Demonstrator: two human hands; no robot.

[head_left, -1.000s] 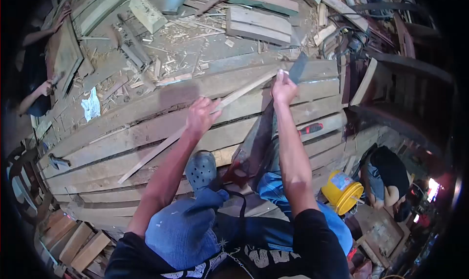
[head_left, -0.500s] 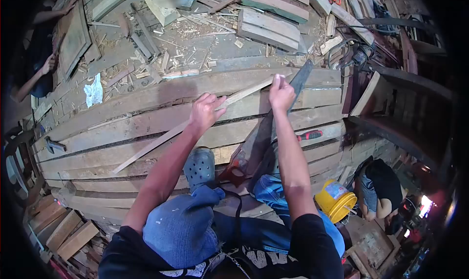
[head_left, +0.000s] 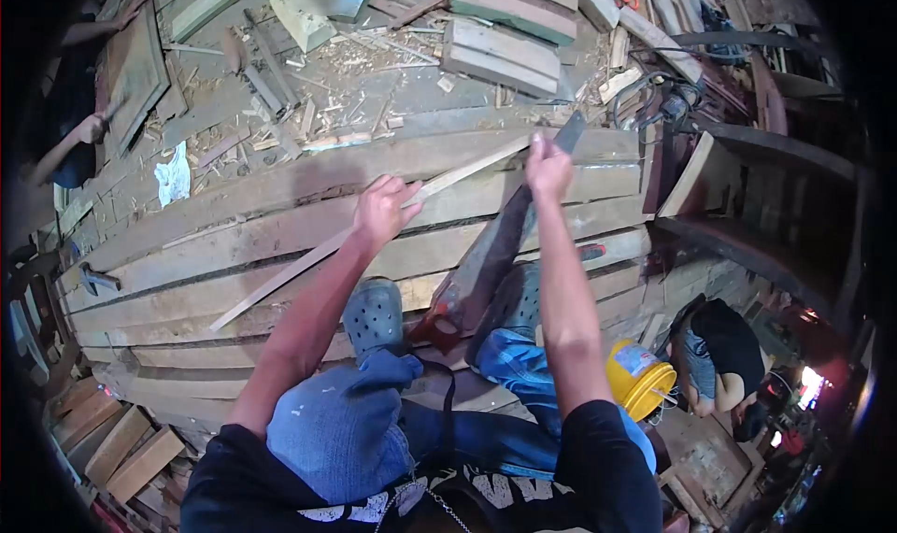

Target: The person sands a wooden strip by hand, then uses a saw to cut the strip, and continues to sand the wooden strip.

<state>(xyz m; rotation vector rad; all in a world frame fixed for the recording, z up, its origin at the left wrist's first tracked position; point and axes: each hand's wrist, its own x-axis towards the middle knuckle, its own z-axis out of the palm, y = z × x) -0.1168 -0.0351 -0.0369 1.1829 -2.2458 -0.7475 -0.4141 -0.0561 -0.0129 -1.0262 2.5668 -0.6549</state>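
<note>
A long thin wood strip point(head_left: 467, 170) runs diagonally over the planks, its lower left end near the middle of the bench. My left hand point(head_left: 381, 208) is closed round the strip's middle. At the strip's upper right end, my right hand point(head_left: 548, 169) has its fingers closed on it. A handsaw point(head_left: 495, 239) with a red handle lies between my feet, its blade reaching up under and past my right hand. Where the blade passes behind my right hand, it is hidden.
Broad planks point(head_left: 215, 253) lie below me. A hammer point(head_left: 98, 279) rests at left, a yellow bucket point(head_left: 639, 380) at lower right. One person point(head_left: 721, 351) crouches beyond it; another person's hand point(head_left: 92, 127) shows upper left. Wood blocks point(head_left: 502, 56) and cables point(head_left: 645, 99) lie ahead.
The view has shifted slightly. My right hand sits a little lower on the strip's end, covering more of the saw blade. The other person's hand at upper left has moved slightly.
</note>
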